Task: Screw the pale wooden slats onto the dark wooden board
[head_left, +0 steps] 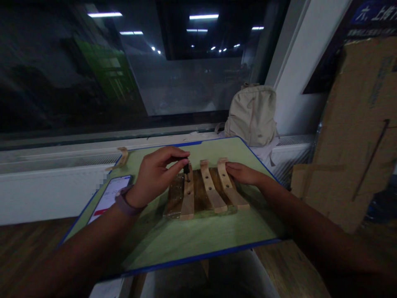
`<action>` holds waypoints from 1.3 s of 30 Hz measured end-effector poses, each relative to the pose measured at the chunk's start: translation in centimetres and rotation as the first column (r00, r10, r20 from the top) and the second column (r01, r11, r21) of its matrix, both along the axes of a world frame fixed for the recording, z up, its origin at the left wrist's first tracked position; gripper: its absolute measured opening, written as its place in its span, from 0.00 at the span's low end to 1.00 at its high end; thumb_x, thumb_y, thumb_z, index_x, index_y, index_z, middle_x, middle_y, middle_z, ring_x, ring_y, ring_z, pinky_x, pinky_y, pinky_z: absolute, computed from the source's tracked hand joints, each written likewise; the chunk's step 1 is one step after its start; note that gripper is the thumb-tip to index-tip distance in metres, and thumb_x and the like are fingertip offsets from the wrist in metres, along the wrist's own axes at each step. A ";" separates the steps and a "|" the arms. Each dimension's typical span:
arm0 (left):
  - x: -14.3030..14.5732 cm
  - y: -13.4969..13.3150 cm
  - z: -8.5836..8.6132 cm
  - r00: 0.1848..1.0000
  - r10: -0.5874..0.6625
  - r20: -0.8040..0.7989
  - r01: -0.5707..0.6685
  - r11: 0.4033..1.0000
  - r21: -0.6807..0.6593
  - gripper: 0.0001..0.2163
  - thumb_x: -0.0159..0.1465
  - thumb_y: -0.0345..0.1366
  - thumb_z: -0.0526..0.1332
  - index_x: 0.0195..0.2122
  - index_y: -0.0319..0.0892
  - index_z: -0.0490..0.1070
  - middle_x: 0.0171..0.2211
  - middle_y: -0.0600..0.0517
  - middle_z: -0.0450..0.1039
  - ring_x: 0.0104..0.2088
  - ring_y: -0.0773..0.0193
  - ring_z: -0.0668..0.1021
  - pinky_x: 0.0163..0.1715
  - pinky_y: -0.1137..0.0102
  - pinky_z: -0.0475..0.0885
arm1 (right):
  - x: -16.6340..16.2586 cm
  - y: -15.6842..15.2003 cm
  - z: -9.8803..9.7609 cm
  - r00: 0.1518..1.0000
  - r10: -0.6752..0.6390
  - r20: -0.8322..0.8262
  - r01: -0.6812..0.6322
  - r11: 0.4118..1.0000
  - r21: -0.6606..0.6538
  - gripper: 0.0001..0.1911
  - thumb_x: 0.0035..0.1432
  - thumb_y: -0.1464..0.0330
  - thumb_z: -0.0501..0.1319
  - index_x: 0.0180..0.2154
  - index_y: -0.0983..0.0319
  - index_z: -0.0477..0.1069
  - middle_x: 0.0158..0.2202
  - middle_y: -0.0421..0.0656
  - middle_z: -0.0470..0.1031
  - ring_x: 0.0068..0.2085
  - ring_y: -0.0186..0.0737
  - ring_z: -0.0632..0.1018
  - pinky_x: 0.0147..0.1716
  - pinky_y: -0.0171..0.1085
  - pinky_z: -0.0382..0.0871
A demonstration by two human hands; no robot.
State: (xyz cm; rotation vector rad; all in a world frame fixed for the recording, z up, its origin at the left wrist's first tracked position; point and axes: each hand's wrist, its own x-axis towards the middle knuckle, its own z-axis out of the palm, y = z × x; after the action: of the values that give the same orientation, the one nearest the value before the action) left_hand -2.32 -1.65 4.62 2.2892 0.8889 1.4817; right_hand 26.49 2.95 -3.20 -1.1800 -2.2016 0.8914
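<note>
My left hand [156, 174] pinches a short dark screwdriver [186, 169] between thumb and fingers. The tool is upright, its tip at the upper part of the left curved wooden piece [187, 207]; whether it sits in a hole or on a screw is too small to tell. A middle curved wooden piece [212, 194] and a right curved wooden piece [233, 194] lie beside it, each with two dark holes. All three rest across a brown slab [199, 200] with a shiny wrapping. My right hand [243, 173] grips the right piece near its far end, fingers together.
The green board [173, 248] with blue edging carries a lit phone [111, 192] at left. Another curved wooden piece [122, 157] lies at its far left corner. Behind are a backpack [252, 116], a window and a radiator [46, 190]; cardboard [353, 136] stands at right.
</note>
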 end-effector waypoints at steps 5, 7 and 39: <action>0.3 -0.6 0.3 0.991 -0.090 0.099 0.107 0.977 -0.184 0.16 0.64 0.36 0.62 0.53 0.43 0.67 0.43 0.46 0.79 0.44 0.59 0.81 0.43 0.64 0.79 | 0.2 0.0 0.0 1.000 0.018 -0.009 -0.018 1.000 0.008 0.26 0.65 0.52 0.47 0.47 0.62 0.74 0.49 0.47 0.78 0.50 0.47 0.76 0.54 0.45 0.67; 0.5 -0.6 0.1 0.987 -0.112 0.111 0.133 0.970 -0.203 0.15 0.65 0.37 0.61 0.52 0.43 0.67 0.44 0.45 0.78 0.44 0.59 0.81 0.41 0.65 0.79 | 0.2 0.0 -0.1 1.000 0.014 -0.011 -0.014 1.000 0.002 0.25 0.65 0.53 0.47 0.48 0.61 0.74 0.48 0.46 0.78 0.49 0.47 0.77 0.53 0.46 0.68; 0.0 0.2 0.3 1.000 -0.001 -0.027 0.005 0.986 0.165 0.05 0.62 0.29 0.63 0.38 0.43 0.75 0.36 0.50 0.76 0.39 0.64 0.78 0.40 0.67 0.73 | -0.1 -0.1 0.1 1.000 0.001 -0.023 -0.002 0.999 -0.033 0.25 0.65 0.53 0.47 0.45 0.63 0.74 0.48 0.48 0.78 0.49 0.48 0.77 0.52 0.44 0.68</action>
State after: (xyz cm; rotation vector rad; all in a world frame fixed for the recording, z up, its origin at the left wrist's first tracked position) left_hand -2.30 -1.48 4.93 2.4311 0.7968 1.5806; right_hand 26.42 2.82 -3.13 -1.1778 -2.1775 0.9400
